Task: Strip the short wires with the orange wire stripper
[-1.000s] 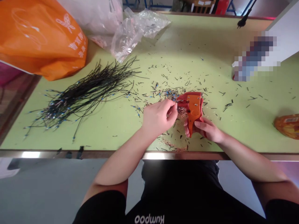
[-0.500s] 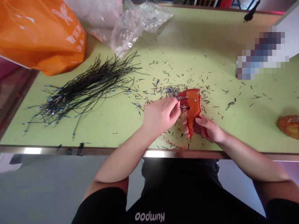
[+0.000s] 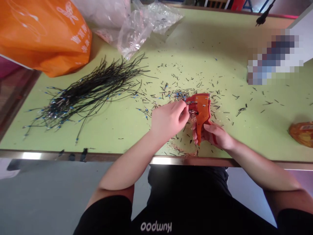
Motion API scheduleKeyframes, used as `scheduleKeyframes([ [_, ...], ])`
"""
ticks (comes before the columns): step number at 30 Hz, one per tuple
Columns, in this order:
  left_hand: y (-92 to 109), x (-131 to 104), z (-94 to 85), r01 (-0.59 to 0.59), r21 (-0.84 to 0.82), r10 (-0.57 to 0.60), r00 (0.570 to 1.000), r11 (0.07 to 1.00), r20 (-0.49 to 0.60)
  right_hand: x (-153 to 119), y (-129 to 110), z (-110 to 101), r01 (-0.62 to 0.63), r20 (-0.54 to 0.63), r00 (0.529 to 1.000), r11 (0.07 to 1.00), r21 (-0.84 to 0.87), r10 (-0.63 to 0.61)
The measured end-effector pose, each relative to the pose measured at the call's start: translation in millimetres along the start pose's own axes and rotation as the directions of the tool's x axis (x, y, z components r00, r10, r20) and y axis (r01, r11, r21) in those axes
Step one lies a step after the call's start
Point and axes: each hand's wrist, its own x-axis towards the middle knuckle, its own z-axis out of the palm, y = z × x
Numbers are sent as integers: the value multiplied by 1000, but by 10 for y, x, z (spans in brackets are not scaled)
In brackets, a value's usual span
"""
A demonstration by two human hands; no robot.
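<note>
My right hand is wrapped round the handles of an orange-red wire stripper, which stands upright in view with its head away from me. My left hand is closed in a pinch at the left side of the tool's jaws. A short dark piece, probably a wire end, shows at its fingertips; the rest is hidden. Under and around both hands lie black insulation scraps and copper strands. To the left a bundle of black wires with blue-and-metal ends rests on the green table.
An orange bag fills the back left corner, beside clear plastic bags. At the back right are a black plug and a white panel with a blurred patch. An amber container sits at the right edge.
The whole view has shifted very slightly. Both hands and the wire stripper hold nearly the same position as before.
</note>
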Motion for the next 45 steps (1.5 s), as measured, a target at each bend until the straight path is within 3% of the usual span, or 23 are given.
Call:
scheduleKeyframes([
  [12,4,0,5,17,45,-17,1000,999,-2,5,13,14,13,-24,1000,999,-51,-14],
  [22,5,37,-112,17,161,-58,966,987,254,-10,-19,-7,22,-84,996,987,-161,-36],
  [26,7,53,-150,18,182,-70,955,983,287,-16,-18,-37,0,-86,996,986,-169,-15],
  [30,-8,58,-144,14,134,-48,965,991,258,-11,-33,-23,12,-64,998,980,-199,-25],
  [36,-12,51,-105,36,46,-40,993,998,107,-12,-45,6,39,-36,998,979,-202,-47],
  [45,9,9,-49,2,-52,-3,1000,999,-16,-11,-39,-51,16,-104,994,997,-76,-23],
])
